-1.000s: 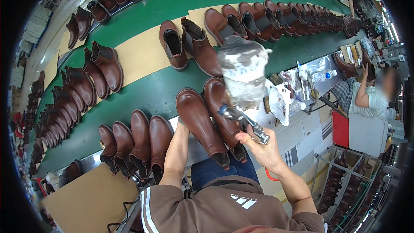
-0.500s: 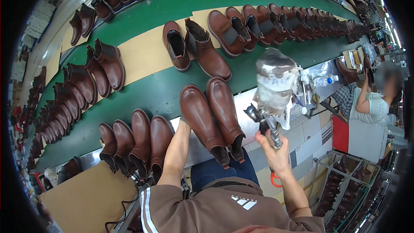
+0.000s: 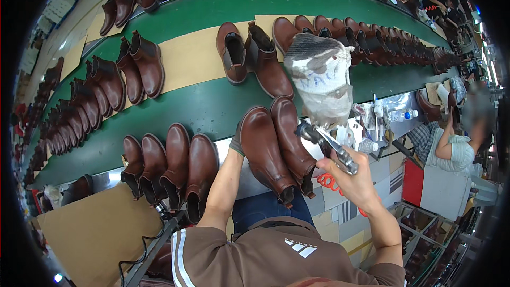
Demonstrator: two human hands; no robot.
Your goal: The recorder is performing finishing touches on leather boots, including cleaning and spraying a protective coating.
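Observation:
My left hand (image 3: 237, 144), in a dark glove, holds up a pair of brown leather ankle boots, one left boot (image 3: 261, 146) and one right boot (image 3: 289, 138), toes pointing away from me. Its fingers are mostly hidden behind them. In my right hand (image 3: 353, 178) is a metal spray gun (image 3: 332, 142), its nozzle end beside the right boot. A cup wrapped in stained white cloth (image 3: 323, 82) sits on top of the gun. From below the grip hangs a red coiled hose (image 3: 328, 182).
Finished-looking boots (image 3: 106, 87) line both sides of the green conveyor belt (image 3: 202, 101). Several boots (image 3: 175, 159) stand at my left, above a cardboard sheet (image 3: 101, 234). A plastic bottle (image 3: 402, 115) lies on the bench at right, near a seated person (image 3: 451, 143).
The spray gun has swung left, closer to the boots and partly over the right one. The boots remain in my left hand. More of the red hose shows.

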